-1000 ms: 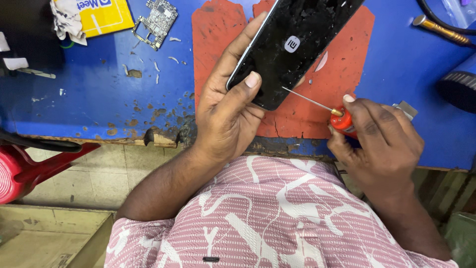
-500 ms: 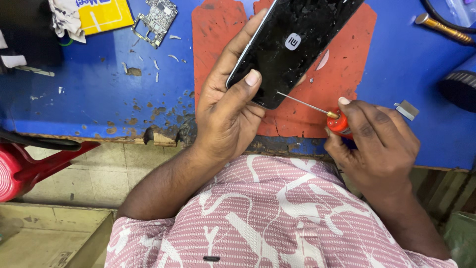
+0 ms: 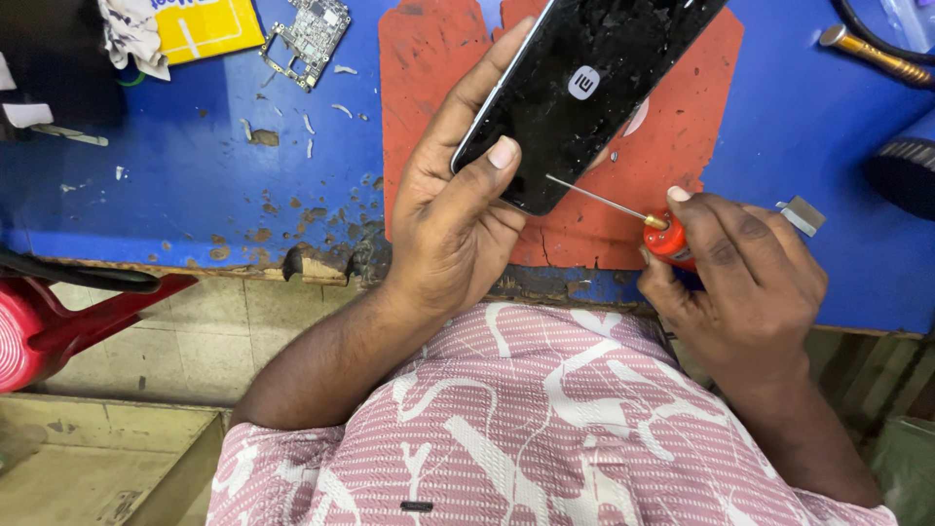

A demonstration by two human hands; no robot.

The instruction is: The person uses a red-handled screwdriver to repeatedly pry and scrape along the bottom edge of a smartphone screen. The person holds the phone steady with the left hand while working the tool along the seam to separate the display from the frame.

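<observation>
Left hand (image 3: pixel 453 229): it holds the black phone (image 3: pixel 584 93) near its bottom end. The thumb lies across the back and the fingers wrap the far edge.

Right hand (image 3: pixel 740 282): it is closed around the red handle of a small screwdriver (image 3: pixel 667 234). The thin metal tip touches the phone's bottom edge.

Where the phone is: tilted, back side up, over the torn red mat (image 3: pixel 672 166) on the blue tabletop (image 3: pixel 195 175).

How the phone feels: I think it is light, flat and stiff. The shiny back looks slippery and has small specks on it. It could crack or scratch, so hold it by the long edges, not the flat back.

How the screwdriver feels: thin and pointy. It could slip, so go gently.

Nearby: a green circuit board (image 3: pixel 310 29), a yellow card (image 3: pixel 206 24) and a brass-coloured tool (image 3: pixel 872 54).
</observation>
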